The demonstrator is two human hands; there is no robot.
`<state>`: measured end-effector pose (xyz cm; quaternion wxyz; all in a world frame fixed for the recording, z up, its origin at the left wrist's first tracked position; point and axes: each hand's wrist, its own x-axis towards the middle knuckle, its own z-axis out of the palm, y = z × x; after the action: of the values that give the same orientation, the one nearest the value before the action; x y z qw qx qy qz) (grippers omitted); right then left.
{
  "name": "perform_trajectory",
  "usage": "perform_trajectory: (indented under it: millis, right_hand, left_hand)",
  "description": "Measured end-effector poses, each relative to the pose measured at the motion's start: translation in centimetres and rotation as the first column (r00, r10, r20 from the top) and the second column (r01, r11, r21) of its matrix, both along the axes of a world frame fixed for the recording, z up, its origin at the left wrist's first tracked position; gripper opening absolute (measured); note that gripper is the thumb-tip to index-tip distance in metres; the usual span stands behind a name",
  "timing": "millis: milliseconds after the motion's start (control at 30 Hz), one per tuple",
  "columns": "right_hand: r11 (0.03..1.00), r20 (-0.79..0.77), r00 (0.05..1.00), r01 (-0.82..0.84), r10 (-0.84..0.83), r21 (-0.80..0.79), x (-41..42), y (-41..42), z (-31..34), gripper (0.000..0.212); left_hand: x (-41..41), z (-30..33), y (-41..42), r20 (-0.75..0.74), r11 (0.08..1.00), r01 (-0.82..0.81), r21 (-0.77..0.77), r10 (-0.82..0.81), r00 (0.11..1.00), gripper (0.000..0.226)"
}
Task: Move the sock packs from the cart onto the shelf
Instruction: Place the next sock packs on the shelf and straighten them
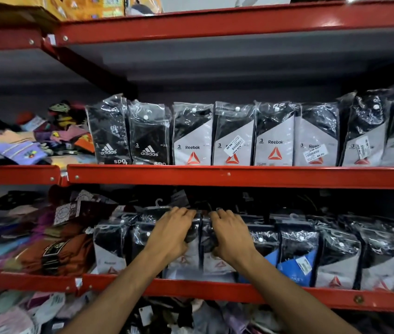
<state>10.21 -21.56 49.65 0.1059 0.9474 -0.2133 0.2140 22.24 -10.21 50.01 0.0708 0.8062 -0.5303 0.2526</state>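
Both my hands reach into the lower red shelf point(215, 289). My left hand point(170, 233) is curled over the top of a black-and-white sock pack point(179, 267) in clear plastic. Right beside it, my right hand point(233, 237) grips the top of the neighbouring sock pack point(217, 267). The two packs stand upright side by side in a row of similar packs point(335, 256) along the shelf front. My palms hide the upper halves of both packs. The cart is out of view.
The middle shelf point(239, 175) carries a full row of upright Adidas point(109, 138) and Reebok packs point(274, 138). Loose coloured socks point(29, 141) are heaped at the left. Orange folded socks point(63, 251) lie left of my hands. More loose socks point(22, 312) fill the bottom level.
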Motion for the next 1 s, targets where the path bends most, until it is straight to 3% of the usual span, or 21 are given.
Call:
perform_trajectory:
  millis: [267,467,667,867,1000]
  right_hand:
    - [0.997,-0.090,0.995,0.042,-0.037,0.061,2.8,-1.4,-1.9,0.081]
    - [0.992,-0.099,0.994,0.046,-0.035,0.114,3.4,-2.2,-2.7,0.093]
    - [0.993,-0.074,0.997,0.032,-0.024,0.110,3.0,-2.5,-2.8,0.091]
    - [0.998,-0.009,1.000,-0.026,0.026,0.056,2.4,-2.4,-4.1,0.108]
    - [0.997,0.078,0.995,-0.064,0.061,0.040,1.6,-1.7,-5.6,0.100]
  left_hand:
    - [1.6,-2.1,-1.9,-0.061,0.994,-0.012,0.109,0.019,0.998,0.068]
    - [2.5,-3.0,-2.6,-0.108,0.995,0.001,0.095,0.010,0.994,0.064]
    - [2.6,-3.3,-2.9,-0.083,0.996,0.000,0.086,0.007,0.997,0.073]
    - [2.6,-4.7,-2.3,-0.019,0.999,0.024,0.049,-0.024,1.000,0.097]
    - [2.1,-6.3,-1.1,-0.038,0.999,0.044,-0.030,-0.045,0.998,0.092]
